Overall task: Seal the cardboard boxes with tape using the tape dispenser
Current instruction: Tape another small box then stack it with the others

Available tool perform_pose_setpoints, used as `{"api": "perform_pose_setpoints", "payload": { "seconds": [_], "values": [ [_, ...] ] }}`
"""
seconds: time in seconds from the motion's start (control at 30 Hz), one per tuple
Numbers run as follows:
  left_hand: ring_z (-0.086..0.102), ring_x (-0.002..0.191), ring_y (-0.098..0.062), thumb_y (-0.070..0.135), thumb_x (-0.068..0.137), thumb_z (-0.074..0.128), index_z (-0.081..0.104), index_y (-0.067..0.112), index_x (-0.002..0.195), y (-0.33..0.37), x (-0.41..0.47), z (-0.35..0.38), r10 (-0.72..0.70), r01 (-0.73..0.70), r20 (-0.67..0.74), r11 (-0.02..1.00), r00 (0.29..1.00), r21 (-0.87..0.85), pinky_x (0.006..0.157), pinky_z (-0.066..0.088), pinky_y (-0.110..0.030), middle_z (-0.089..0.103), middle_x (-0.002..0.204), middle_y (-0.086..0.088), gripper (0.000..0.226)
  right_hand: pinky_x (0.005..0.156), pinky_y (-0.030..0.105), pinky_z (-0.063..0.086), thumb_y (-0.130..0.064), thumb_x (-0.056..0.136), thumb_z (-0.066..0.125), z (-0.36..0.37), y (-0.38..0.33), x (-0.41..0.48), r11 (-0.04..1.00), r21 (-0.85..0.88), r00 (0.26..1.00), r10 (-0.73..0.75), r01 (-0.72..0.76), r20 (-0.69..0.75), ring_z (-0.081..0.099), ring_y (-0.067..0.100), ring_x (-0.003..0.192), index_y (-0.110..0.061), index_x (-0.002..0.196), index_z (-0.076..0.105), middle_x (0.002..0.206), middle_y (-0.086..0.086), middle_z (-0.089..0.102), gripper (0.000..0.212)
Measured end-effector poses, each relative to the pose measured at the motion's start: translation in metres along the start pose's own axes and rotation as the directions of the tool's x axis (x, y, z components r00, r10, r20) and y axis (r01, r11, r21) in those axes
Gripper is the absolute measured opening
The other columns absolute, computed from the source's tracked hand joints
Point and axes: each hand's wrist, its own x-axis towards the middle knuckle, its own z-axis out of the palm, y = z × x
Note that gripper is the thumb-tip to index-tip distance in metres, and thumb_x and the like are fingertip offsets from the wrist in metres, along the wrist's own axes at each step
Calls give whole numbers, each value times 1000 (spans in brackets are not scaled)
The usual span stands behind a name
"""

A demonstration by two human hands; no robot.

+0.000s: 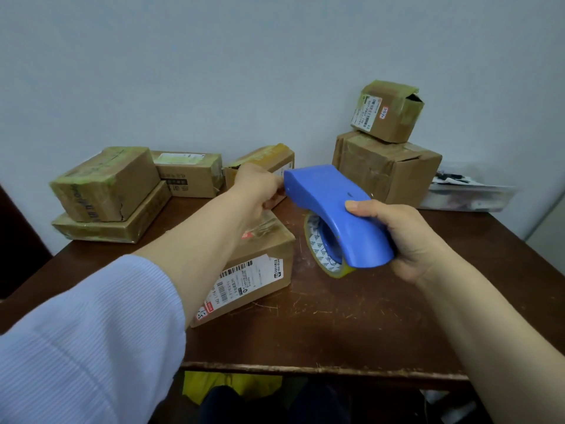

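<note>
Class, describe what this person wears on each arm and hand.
The left arm has a pale blue, finely ribbed sleeve; its forearm is bare. The right arm shows no sleeve. The left hand and right hand show no gloves, rings or watch.

The right hand (406,237) grips the rear of a blue tape dispenser (336,209), held above the dark brown worktop (336,316) with its tape roll (321,249) hanging beneath. The left hand (256,188), reaching out of a pale blue sleeve (76,347), meets the dispenser's nose; what its fingers do there is hidden. A labelled cardboard box (253,270) lies under that forearm. At the left a taped box (104,185) sits on a flat box (122,221). At the right a small box (388,108) tops a larger box (388,169).
</note>
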Motion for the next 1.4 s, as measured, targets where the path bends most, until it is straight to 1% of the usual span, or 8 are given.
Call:
{"api": "perform_pose_setpoints", "payload": {
  "seconds": [0.13,0.27,0.4,0.53,0.83,1.03,1.27,1.4],
  "values": [
    [41,40,-13,11,83,74,63,4,72,-1,12,-13,41,-36,-46,994,998,101,38,30,-17,60,64,-6,17,49,24,51,-27,47,75,2,1,-15,999,-38,999,-26,24,-46,66,17,55,-3,71,68,68,7,71,34],
    [43,41,-9,16,84,74,67,3,79,-8,18,-14,61,-52,-50,985,997,165,41,34,-17,62,66,-5,16,56,28,52,-31,42,74,1,11,-25,997,-77,998,-1,-3,-57,66,20,58,-2,72,69,71,10,72,42],
    [49,58,-14,23,83,75,68,8,73,-21,30,-26,78,-48,-152,980,985,191,64,46,-27,66,74,-4,19,66,35,51,-31,35,75,-3,18,-30,996,-66,996,49,-53,-71,66,26,62,3,75,69,75,16,72,53],
    [56,68,-18,27,85,72,66,14,63,-29,37,-33,113,-77,-158,973,981,216,83,54,-39,66,71,-3,27,65,36,52,-29,39,75,2,23,-31,994,-69,996,78,-82,-51,65,27,61,3,75,69,74,16,71,49],
    [56,58,-12,27,86,71,64,10,67,-34,43,-24,136,-107,-105,964,985,244,78,53,-34,64,68,-1,26,50,30,51,-19,65,75,5,29,-34,993,-87,996,72,-76,-55,66,22,55,0,72,67,68,13,71,22],
    [56,58,-11,25,87,71,62,10,64,-37,45,-25,142,-111,-94,954,985,280,83,56,-35,64,68,-2,28,57,31,52,-19,68,75,6,33,-33,993,-73,994,91,-94,-52,66,22,55,-3,70,68,68,12,71,18],
    [57,68,-16,25,87,70,62,11,65,-35,44,-27,117,-77,-98,937,988,342,88,55,-42,66,74,-5,28,56,30,52,-20,71,75,9,39,-31,992,-80,995,93,-96,-38,66,22,57,-1,74,69,70,12,72,19],
    [66,85,-26,27,87,70,67,9,70,-35,43,-26,99,-51,-94,908,991,415,87,55,-45,69,84,-11,25,56,29,51,-21,70,75,8,42,-30,992,-82,995,91,-94,-35,66,21,57,-1,75,69,71,13,72,21]
  ]
}}
